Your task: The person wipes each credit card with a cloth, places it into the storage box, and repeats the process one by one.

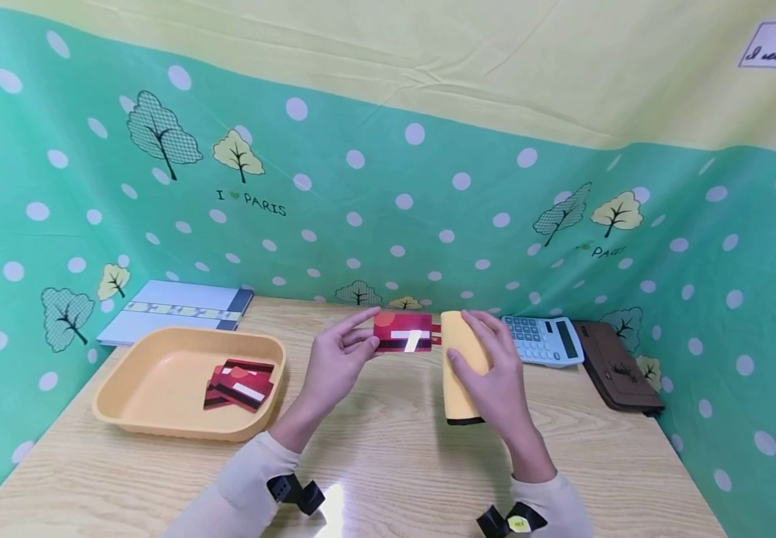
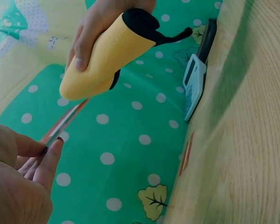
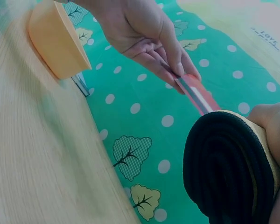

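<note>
My left hand (image 1: 336,361) pinches a red bank card (image 1: 395,323) by its left end, between thumb and fingers. The card shows a black stripe and a white strip. My right hand (image 1: 498,368) grips a rolled yellow cloth (image 1: 458,388) with a black inner side, just right of the card. In the right wrist view the cloth's black end (image 3: 224,168) shows several wound layers. The card's far end comes close to the cloth; whether they touch I cannot tell. Beyond them, another red card (image 2: 186,154) lies on the table in the left wrist view.
A yellow-orange tray (image 1: 132,422) at the left holds several red cards (image 1: 240,385). Behind it lies a pale blue notebook (image 1: 173,302). At the back right are a light blue calculator (image 1: 541,341) and a brown wallet (image 1: 617,366). A polka-dot curtain (image 1: 374,187) encloses the wooden table (image 1: 381,463).
</note>
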A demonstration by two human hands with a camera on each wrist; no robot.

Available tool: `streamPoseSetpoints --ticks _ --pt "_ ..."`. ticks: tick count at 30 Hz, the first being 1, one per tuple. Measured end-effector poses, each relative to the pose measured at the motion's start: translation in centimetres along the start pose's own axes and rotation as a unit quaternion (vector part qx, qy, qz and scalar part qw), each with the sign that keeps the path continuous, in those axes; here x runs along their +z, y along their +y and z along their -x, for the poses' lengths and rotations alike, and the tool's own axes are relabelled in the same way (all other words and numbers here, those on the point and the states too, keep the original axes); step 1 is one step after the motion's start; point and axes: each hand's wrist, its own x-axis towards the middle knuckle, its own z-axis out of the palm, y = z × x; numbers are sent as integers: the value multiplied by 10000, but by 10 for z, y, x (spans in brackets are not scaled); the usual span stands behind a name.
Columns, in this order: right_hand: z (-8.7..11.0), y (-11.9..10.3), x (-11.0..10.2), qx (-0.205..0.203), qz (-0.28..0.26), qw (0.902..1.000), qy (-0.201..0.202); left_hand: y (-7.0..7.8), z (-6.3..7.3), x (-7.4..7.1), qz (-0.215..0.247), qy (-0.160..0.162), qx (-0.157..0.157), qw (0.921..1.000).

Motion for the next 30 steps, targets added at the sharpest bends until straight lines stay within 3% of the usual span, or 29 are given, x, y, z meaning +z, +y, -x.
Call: streamPoseSetpoints --ticks 19,30 --pt "4 2 16 -679 -92 9975 156 -2 4 7 156 -184 -14 9997" --pt "10 -5 26 -787 -147 9967 -105 -1 10 17 412 -377 -128 9984"
